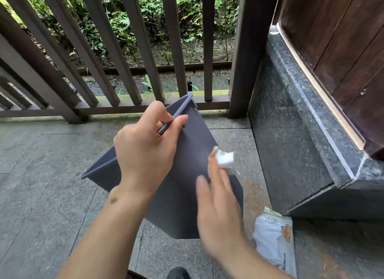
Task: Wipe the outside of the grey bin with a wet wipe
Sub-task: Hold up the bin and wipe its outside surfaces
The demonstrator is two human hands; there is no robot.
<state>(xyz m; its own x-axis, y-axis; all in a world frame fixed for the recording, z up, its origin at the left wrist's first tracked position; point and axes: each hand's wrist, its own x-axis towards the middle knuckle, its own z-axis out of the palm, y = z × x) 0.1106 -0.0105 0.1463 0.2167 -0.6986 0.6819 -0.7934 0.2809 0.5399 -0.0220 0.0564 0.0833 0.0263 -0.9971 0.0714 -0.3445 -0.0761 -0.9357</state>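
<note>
Stone-paved floor (pixel 41 175) underfoot. Dark wooden railing (pixel 104 71) from 9 to 1 o'clock, greenery behind. Dark stone ledge (pixel 291 133) at 3 o'clock, wooden door (pixel 342 50) above it.

Grey bin (pixel 187 175) at frame centre, held off the floor, tilted, opening turned toward 9 o'clock, one flat outer wall facing up toward the camera.

Left hand (pixel 143 152) at the bin's upper rim, toward 11 o'clock of the bin: fingers curled over the rim edge, thumb on the outer wall, grasping the bin.

Right hand (pixel 220 216) at 5 o'clock of the bin, motion-blurred, lying over the outer wall. Fingertips pinching the wipe; exact finger arrangement not discernible through the blur.

White pack (pixel 274 243) flat on the floor at 4 o'clock, beside the ledge base, printing unreadable.

Wipe (pixel 225 160), white, bunched, at 3 o'clock of the bin's wall, touching it near the right edge.

Dark shoe tip (pixel 178 273) at 6 o'clock, bottom edge.
</note>
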